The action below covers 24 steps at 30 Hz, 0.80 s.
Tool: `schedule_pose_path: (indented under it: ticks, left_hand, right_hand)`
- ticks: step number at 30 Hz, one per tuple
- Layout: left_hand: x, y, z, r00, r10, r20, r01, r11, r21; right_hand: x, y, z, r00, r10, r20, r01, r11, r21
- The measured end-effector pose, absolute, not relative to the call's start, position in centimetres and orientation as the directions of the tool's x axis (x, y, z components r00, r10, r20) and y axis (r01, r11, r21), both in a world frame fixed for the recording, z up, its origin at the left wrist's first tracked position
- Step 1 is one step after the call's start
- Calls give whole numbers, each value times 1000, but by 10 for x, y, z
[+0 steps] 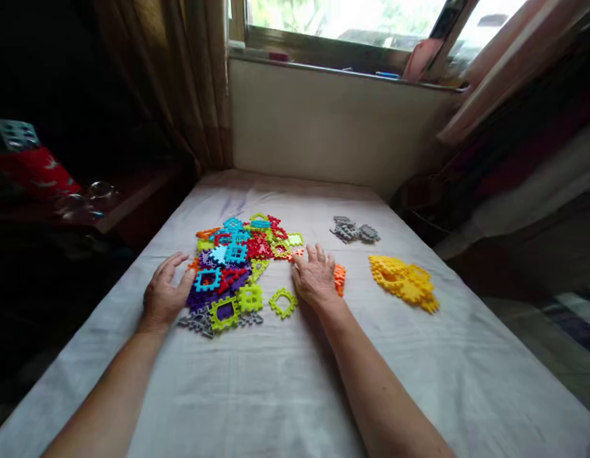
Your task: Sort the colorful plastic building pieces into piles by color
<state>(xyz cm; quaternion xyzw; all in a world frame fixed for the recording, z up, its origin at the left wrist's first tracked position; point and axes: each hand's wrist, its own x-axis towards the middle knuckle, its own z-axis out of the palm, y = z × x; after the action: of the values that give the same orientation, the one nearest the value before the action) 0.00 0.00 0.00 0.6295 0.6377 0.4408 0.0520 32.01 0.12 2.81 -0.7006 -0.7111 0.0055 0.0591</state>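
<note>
A mixed pile of interlocking plastic tiles [228, 254] lies on the sheet, in red, blue, purple, lime green, orange and grey. My left hand [165, 294] is at the pile's left edge, fingers curved and apart, close to an orange tile there. Palm down at the pile's right side rests my right hand [316, 278], fingers spread. Orange tiles [340, 280] show just right of it, partly hidden by the hand. Between the pile and my right hand lies a single lime green frame tile [282, 303].
Farther right sits a heap of yellow tiles [404, 282]. A small group of grey tiles [355, 230] lies toward the back. The bed sheet [238, 394] runs to a wall under a window. On the left, a dark table [128, 197] holds a red item [42, 172] and glasses.
</note>
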Motion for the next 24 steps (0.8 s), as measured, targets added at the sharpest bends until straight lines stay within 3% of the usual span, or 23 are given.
schedule_pose_path:
  ticks: [14, 16, 21, 24]
  left_hand:
    - [-2, 2, -5, -195, 842, 504, 754, -200, 626]
    - [-2, 2, -5, -196, 839, 508, 754, -203, 625]
    - [-2, 3, -7, -192, 838, 511, 757, -205, 620]
    - [-2, 3, -7, -195, 838, 509, 757, -201, 622]
  right_hand:
    - [332, -1, 54, -102, 991, 91, 979, 116, -168]
    - [351, -2, 69, -44, 996, 79, 977, 59, -205]
    - [403, -8, 93, 250, 962, -109, 936, -269, -228]
    - [417, -10, 92, 297, 939, -172, 916, -331, -227]
